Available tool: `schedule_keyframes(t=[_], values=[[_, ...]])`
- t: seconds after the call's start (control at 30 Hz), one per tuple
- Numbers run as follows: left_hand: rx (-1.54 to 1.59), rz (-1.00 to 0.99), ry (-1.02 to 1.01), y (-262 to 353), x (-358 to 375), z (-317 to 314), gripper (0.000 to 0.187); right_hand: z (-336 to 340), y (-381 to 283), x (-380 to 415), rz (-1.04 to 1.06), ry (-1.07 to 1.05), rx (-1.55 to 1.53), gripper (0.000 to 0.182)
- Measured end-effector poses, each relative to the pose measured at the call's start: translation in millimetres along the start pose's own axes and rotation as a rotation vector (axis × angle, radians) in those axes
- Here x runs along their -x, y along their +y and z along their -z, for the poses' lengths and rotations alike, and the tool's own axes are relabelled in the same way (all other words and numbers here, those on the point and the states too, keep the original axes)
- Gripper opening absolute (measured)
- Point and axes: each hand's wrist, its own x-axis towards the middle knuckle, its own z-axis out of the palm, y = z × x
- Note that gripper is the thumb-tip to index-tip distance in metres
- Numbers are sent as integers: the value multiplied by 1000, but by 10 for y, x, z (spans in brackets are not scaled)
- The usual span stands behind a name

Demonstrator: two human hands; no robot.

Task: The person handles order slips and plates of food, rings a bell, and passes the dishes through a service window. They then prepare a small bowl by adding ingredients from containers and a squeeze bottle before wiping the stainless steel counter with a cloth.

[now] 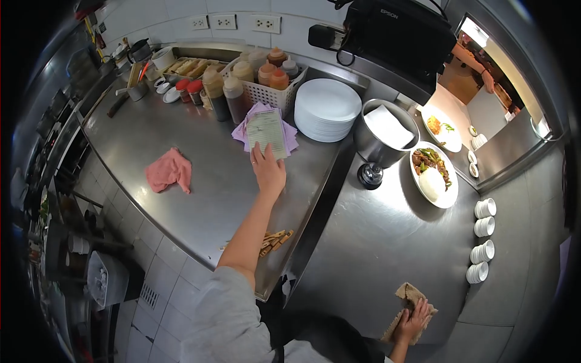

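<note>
My left hand (268,172) reaches out over the left counter, fingers apart, its fingertips at the lower part of a pale green written order slip (266,130). Under that slip lies a fanned stack of purple paper sheets (293,140). Down at the lower right, my right hand (413,323) presses a crumpled brown cloth (411,293) against the steel counter. The cloth shows on both sides of the fingers; its underside is hidden. Several wooden clothespins (277,242) lie by my left forearm, partly covered by it.
A pink cloth (169,170) lies on the left counter. Behind the slips stand sauce bottles (235,97) and a plate stack (327,109). On the right are a metal pot (370,144), a call bell (370,175), a plate of rice and stir-fry (433,183) and stacked white cups (482,250).
</note>
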Motion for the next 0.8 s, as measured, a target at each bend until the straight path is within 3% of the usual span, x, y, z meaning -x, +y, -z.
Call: schedule_keyframes(t=[0.2,0.4,0.6,0.8], values=[[119,199,82,-348,-81,-168,48,5,-17,-10,-7,-15,40,57],[239,245,102,-460,-217,-45,31,28,-35,0,14,-3,74,55],[431,360,4,-467,-417,2,21,-10,13,-3,26,10,78,55],[299,317,31,-385,-476,117,23,-3,-7,-7,7,-7,80,56]])
